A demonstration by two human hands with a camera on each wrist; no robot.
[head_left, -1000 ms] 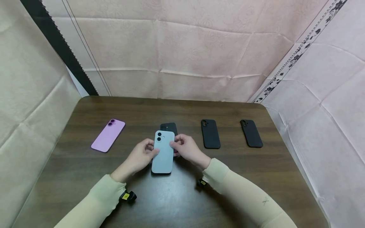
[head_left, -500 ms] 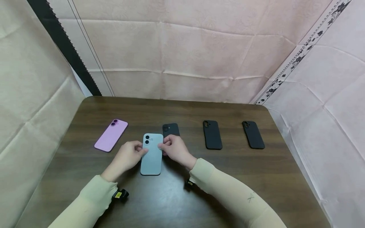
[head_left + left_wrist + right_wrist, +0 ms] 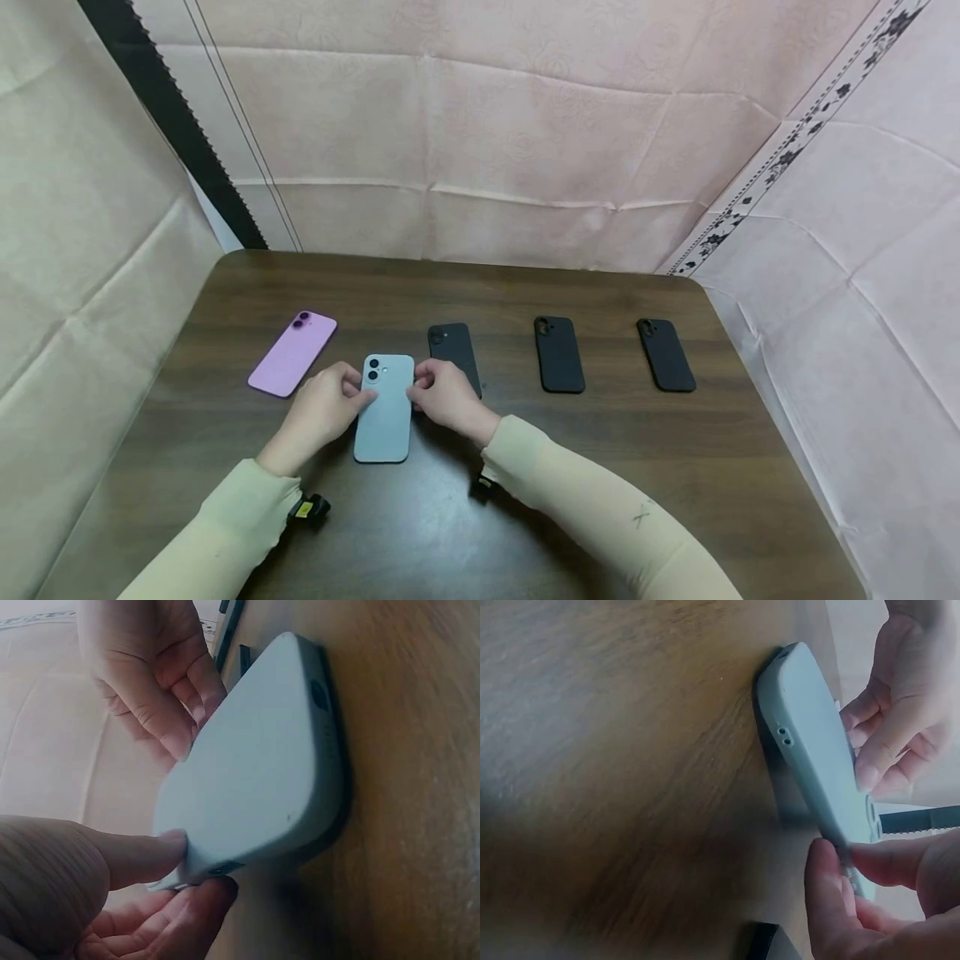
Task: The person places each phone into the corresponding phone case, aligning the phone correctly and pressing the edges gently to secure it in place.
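A phone in a light blue case (image 3: 384, 417) is held just left of the table's middle, its camera end pointing away. On its left edge my left hand (image 3: 321, 408) pinches with thumb and curled fingers. From the opposite edge my right hand (image 3: 453, 404) grips it the same way. Cutouts along the rim of the light blue case (image 3: 810, 742) show in the right wrist view. The left wrist view has its lower end, with a port opening, slightly above the wood. Partly behind my right hand lies a dark phone (image 3: 454, 346).
A purple phone (image 3: 292, 354) lies at the left of the brown table (image 3: 600, 483). Two black phone cases, a nearer one (image 3: 559, 354) and a farther one (image 3: 666, 354), lie to the right. Pale cloth (image 3: 525, 150) hangs behind the table and along both sides.
Both hands have moved left with the light blue cased phone. It no longer overlaps the dark phone, which now shows more. The view has shifted slightly.
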